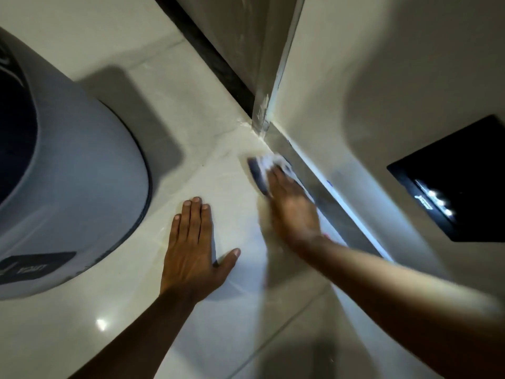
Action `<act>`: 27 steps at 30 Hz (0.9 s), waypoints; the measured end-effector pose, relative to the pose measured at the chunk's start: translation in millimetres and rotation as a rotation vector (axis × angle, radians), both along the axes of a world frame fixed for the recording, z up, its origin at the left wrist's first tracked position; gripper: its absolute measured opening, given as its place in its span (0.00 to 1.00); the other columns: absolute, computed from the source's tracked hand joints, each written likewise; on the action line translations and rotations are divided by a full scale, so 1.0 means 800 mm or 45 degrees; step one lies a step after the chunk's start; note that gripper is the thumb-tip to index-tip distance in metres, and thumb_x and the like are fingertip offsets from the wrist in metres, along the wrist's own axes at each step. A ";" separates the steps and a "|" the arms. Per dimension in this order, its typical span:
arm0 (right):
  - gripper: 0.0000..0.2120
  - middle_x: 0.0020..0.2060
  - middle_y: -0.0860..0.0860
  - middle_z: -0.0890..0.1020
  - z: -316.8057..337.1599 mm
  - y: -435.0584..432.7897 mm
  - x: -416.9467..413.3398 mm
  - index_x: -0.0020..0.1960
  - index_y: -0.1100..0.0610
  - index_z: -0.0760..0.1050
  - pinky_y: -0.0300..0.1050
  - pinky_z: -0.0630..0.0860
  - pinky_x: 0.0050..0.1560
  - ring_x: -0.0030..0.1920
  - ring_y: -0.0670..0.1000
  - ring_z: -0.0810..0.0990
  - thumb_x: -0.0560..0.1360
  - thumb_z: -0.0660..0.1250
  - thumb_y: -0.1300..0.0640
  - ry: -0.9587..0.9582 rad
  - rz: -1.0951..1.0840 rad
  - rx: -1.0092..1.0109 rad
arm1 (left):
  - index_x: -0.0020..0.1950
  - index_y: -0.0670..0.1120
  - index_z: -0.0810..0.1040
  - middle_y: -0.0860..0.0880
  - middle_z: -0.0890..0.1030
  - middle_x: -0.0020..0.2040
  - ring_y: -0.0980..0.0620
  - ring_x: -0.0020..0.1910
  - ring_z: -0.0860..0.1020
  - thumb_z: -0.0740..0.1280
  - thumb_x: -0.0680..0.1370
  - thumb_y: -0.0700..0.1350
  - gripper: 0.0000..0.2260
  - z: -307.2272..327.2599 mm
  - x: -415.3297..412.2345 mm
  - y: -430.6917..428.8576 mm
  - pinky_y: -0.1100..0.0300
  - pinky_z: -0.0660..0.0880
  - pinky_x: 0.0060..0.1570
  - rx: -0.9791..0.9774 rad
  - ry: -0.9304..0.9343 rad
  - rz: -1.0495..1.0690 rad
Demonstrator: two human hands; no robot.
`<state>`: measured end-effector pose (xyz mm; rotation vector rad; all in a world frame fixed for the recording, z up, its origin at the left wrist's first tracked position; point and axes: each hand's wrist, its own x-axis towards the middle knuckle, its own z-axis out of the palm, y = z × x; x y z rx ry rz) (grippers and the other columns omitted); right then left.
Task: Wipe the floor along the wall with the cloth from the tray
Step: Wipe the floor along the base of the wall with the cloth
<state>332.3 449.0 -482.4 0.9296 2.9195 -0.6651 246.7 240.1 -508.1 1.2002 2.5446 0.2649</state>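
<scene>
Likely soft and limp, the cloth (262, 170) sits on the floor (218, 184) at the foot of the wall (382, 99), best pinned under a palm; right hand (293, 207) presses it straight-fingered, left hand (191, 250) lies flat.

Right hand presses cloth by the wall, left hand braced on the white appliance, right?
No. Head view: the left hand lies flat on the floor tile, apart from the white appliance. The right hand does press the cloth by the wall.
</scene>
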 end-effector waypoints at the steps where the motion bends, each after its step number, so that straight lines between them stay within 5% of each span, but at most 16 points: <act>1: 0.28 0.77 0.51 0.63 -0.002 0.006 -0.043 0.78 0.51 0.55 0.45 0.61 0.74 0.76 0.53 0.63 0.79 0.53 0.64 0.007 -0.026 -0.019 | 0.81 0.41 0.46 0.41 0.46 0.83 0.43 0.82 0.43 0.52 0.75 0.72 0.46 0.000 -0.001 0.004 0.45 0.46 0.80 -0.032 0.007 0.002; 4: 0.29 0.78 0.51 0.62 -0.006 0.005 -0.118 0.78 0.53 0.57 0.40 0.51 0.74 0.77 0.52 0.61 0.79 0.62 0.62 -0.015 -0.154 -0.057 | 0.81 0.39 0.49 0.39 0.49 0.82 0.41 0.82 0.46 0.51 0.74 0.72 0.47 -0.001 -0.006 0.013 0.44 0.46 0.79 -0.053 0.050 0.026; 9: 0.28 0.79 0.52 0.59 -0.005 0.013 -0.075 0.78 0.55 0.55 0.39 0.45 0.74 0.78 0.51 0.58 0.80 0.57 0.66 -0.011 0.025 -0.049 | 0.81 0.39 0.49 0.38 0.50 0.82 0.41 0.82 0.47 0.53 0.75 0.69 0.45 -0.001 0.002 0.014 0.44 0.46 0.80 0.009 0.102 0.037; 14: 0.23 0.77 0.54 0.65 0.007 -0.029 0.137 0.76 0.58 0.61 0.45 0.58 0.77 0.76 0.51 0.63 0.81 0.54 0.59 0.041 -0.074 -0.117 | 0.80 0.36 0.53 0.36 0.53 0.81 0.38 0.81 0.50 0.57 0.75 0.68 0.45 0.007 0.042 0.012 0.41 0.51 0.78 0.011 0.051 -0.128; 19: 0.26 0.78 0.55 0.62 0.026 -0.076 0.331 0.78 0.58 0.56 0.50 0.63 0.74 0.76 0.56 0.64 0.82 0.46 0.49 -0.347 -0.207 -0.036 | 0.80 0.36 0.52 0.36 0.52 0.82 0.38 0.81 0.48 0.59 0.74 0.69 0.48 0.016 0.093 0.009 0.41 0.49 0.79 -0.087 0.030 -0.191; 25: 0.28 0.76 0.57 0.66 -0.004 -0.045 0.183 0.77 0.59 0.58 0.48 0.62 0.75 0.75 0.56 0.65 0.79 0.60 0.60 -0.098 -0.183 0.014 | 0.79 0.36 0.52 0.35 0.52 0.81 0.37 0.81 0.50 0.60 0.72 0.69 0.48 0.011 0.105 0.008 0.42 0.48 0.79 -0.071 0.114 -0.171; 27: 0.27 0.77 0.57 0.63 -0.002 -0.052 0.206 0.78 0.59 0.57 0.50 0.61 0.76 0.76 0.55 0.62 0.80 0.58 0.58 -0.128 -0.140 0.026 | 0.80 0.37 0.51 0.35 0.52 0.82 0.37 0.81 0.49 0.59 0.73 0.70 0.49 0.014 0.105 0.008 0.42 0.48 0.79 -0.095 0.116 -0.165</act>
